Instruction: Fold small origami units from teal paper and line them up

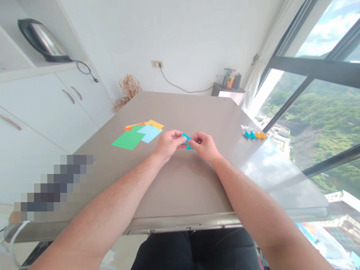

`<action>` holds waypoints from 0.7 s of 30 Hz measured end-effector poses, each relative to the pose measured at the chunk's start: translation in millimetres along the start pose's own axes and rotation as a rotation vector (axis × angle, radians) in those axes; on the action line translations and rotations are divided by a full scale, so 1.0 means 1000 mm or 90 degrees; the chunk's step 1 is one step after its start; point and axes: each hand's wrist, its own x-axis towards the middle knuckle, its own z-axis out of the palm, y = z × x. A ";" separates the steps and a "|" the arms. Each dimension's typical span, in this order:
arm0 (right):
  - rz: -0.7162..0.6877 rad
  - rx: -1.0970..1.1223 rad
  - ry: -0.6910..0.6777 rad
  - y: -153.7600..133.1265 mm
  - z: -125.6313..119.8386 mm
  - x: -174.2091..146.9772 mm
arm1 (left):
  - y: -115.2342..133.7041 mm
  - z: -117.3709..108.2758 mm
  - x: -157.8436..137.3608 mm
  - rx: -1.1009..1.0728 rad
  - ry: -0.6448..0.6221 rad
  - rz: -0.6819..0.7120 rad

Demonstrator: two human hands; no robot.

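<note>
Between my two hands is a small folded piece of blue paper [188,141], held just above the table in front of me. My left hand [169,144] pinches its left side between thumb and fingers. On the other side, my right hand [204,145] grips the paper with its thumb on top. The fingers cover much of the paper, so its full folded shape is hidden. Left of my hands lie loose sheets: a green sheet [129,139], a light blue sheet [150,134] and a yellow sheet [154,124], with orange edges beneath.
Small folded blue paper shapes [250,135] and yellow ones [261,135] stand in a row at the table's right edge, by the window. A blurred-out dark object [56,187] lies at the left edge. The table [185,187] spans the space before me.
</note>
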 end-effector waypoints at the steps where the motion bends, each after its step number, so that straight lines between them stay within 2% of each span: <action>1: 0.001 -0.001 -0.001 0.000 0.000 0.000 | 0.000 0.000 0.000 0.001 0.003 0.000; 13: 0.014 -0.013 -0.015 -0.002 0.000 -0.001 | -0.002 -0.003 0.000 0.063 -0.040 -0.008; 21: 0.027 0.002 -0.041 -0.004 -0.001 -0.003 | 0.002 -0.006 0.003 0.023 -0.033 -0.054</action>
